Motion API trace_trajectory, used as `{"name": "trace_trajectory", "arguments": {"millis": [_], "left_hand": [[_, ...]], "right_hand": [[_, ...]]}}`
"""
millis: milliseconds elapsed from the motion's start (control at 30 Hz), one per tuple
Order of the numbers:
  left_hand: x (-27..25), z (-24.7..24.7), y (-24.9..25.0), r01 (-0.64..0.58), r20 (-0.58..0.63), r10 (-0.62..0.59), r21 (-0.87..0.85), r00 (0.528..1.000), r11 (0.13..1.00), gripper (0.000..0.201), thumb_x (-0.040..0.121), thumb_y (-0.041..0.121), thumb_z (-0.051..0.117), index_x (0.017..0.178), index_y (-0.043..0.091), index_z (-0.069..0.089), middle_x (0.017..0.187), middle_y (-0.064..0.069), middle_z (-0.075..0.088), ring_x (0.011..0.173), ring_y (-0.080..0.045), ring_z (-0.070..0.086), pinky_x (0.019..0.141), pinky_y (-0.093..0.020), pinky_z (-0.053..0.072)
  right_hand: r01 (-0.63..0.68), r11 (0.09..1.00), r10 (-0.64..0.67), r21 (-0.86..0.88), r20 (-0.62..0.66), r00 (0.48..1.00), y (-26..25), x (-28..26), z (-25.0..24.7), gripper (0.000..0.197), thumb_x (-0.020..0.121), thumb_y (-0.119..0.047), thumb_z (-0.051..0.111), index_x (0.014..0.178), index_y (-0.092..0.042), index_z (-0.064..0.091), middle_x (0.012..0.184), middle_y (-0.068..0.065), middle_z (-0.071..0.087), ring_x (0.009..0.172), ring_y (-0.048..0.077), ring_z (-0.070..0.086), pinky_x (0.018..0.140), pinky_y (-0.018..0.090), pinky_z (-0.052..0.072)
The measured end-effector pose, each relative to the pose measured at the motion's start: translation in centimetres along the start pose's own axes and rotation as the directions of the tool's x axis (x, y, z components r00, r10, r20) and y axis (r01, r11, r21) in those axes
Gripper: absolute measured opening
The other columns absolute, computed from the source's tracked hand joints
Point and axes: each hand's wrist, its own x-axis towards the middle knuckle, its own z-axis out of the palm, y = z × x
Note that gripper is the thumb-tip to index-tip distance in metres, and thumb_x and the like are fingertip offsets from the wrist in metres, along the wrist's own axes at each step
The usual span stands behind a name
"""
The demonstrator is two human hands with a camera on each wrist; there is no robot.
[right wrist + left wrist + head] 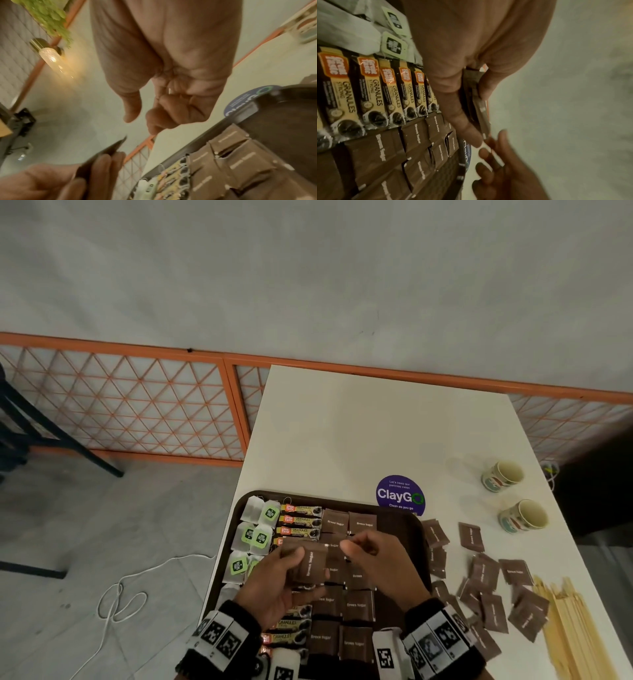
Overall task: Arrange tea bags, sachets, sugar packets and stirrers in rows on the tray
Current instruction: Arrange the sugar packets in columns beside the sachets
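Note:
A dark tray (412,530) lies at the table's near edge. On it, from left to right, run a column of tea bags (255,530), a column of coffee granule sachets (301,522) and two columns of brown sugar packets (356,605). My left hand (301,563) hovers over the tray's middle and grips a small stack of brown sugar packets (313,568) between thumb and fingers; the stack (476,102) shows edge-on in the left wrist view. My right hand (361,546) hangs just right of the stack, fingers (164,115) curled in, holding nothing.
Loose brown sugar packets (486,577) lie scattered on the white table right of the tray, with a pile of wooden stirrers (568,631) beyond them. Two mugs (503,475) (524,517) lie on their sides farther back. A purple round sticker (400,495) sits behind the tray.

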Motion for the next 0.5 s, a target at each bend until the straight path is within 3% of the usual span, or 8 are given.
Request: {"name": "trace_trajectory", "arguments": {"millis": [67, 133, 233, 367, 500], "left_hand": [[0.3, 0.1, -0.4, -0.057, -0.006, 0.058, 0.148, 0.998, 0.987, 0.021, 0.095, 0.008, 0.058, 0.115, 0.007, 0.062, 0.111, -0.022, 0.067, 0.100, -0.038, 0.066, 0.065, -0.043, 0.059], [0.4, -0.1, -0.9, -0.107, 0.009, 0.108, 0.258, 0.994, 0.960, 0.022, 0.091, 0.006, 0.064, 0.112, 0.011, 0.065, 0.109, -0.020, 0.069, 0.102, -0.039, 0.067, 0.073, -0.049, 0.060], [0.2, -0.6, -1.7, -0.120, 0.028, 0.117, 0.318, 0.993, 0.940, 0.018, 0.090, 0.010, 0.068, 0.107, 0.015, 0.068, 0.106, -0.020, 0.070, 0.097, -0.035, 0.069, 0.078, -0.052, 0.059], [-0.2, -1.3, -2.2, -0.057, 0.016, 0.055, 0.295, 0.998, 0.954, 0.025, 0.087, 0.002, 0.069, 0.111, 0.009, 0.066, 0.107, -0.017, 0.072, 0.086, -0.029, 0.073, 0.067, -0.039, 0.058], [-0.3, -1.6, -2.1, -0.052, 0.027, 0.047, 0.268, 0.999, 0.962, 0.024, 0.091, 0.003, 0.065, 0.114, 0.006, 0.063, 0.112, -0.020, 0.070, 0.092, -0.032, 0.072, 0.069, -0.040, 0.059]], "right_hand": [[0.086, 0.996, -0.086, -0.001, 0.090, 0.992, -1.2, -0.5, 0.4, 0.021, 0.085, -0.046, 0.068, 0.088, -0.027, 0.073, 0.081, -0.008, 0.073, 0.074, 0.004, 0.067, 0.071, 0.021, 0.053], [0.102, 0.995, -0.103, 0.017, 0.179, 0.979, -1.3, -1.0, 1.0, 0.017, 0.085, -0.038, 0.072, 0.086, -0.022, 0.075, 0.076, -0.004, 0.073, 0.062, 0.002, 0.064, 0.062, 0.018, 0.050], [-0.028, 0.997, 0.010, 0.079, 0.216, 0.976, -0.1, -1.9, 1.7, 0.014, 0.085, -0.025, 0.074, 0.082, -0.011, 0.073, 0.065, 0.010, 0.069, 0.053, 0.008, 0.056, 0.056, 0.020, 0.045], [-0.182, 0.965, 0.138, 0.191, 0.222, 0.965, 1.0, -3.2, 2.1, 0.016, 0.092, -0.021, 0.066, 0.089, -0.005, 0.070, 0.067, 0.008, 0.063, 0.053, 0.009, 0.053, 0.051, 0.017, 0.041], [-0.233, 0.911, 0.164, 0.339, 0.219, 0.962, 0.8, -3.8, 2.5, 0.019, 0.096, -0.017, 0.061, 0.095, 0.002, 0.066, 0.066, 0.012, 0.060, 0.048, 0.008, 0.051, 0.045, 0.016, 0.040]]}}
